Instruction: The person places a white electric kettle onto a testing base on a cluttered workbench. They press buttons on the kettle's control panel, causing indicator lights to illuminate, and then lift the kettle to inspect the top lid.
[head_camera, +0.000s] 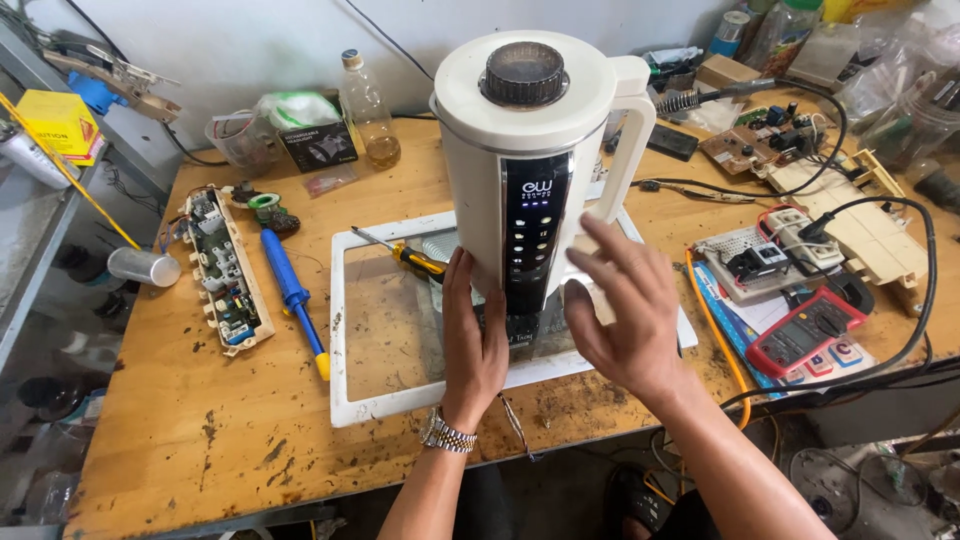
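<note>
White blender jug (525, 170) upright, directly ahead between hands; left hand (473, 340) laid flat against base, right hand (625, 310) open, just beside.

wooden workbench (200, 440) | white frame (340, 330) | blue screwdriver (290, 290) | circuit board (225, 270) | red multimeter (805, 330) | bottle (368, 110)

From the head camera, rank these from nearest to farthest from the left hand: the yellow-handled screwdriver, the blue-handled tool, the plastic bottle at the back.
From the left hand:
1. Yellow-handled screwdriver, just up-left, on the white frame.
2. Blue-handled tool, farther left on the bench.
3. Plastic bottle, at the back by the wall.
</note>
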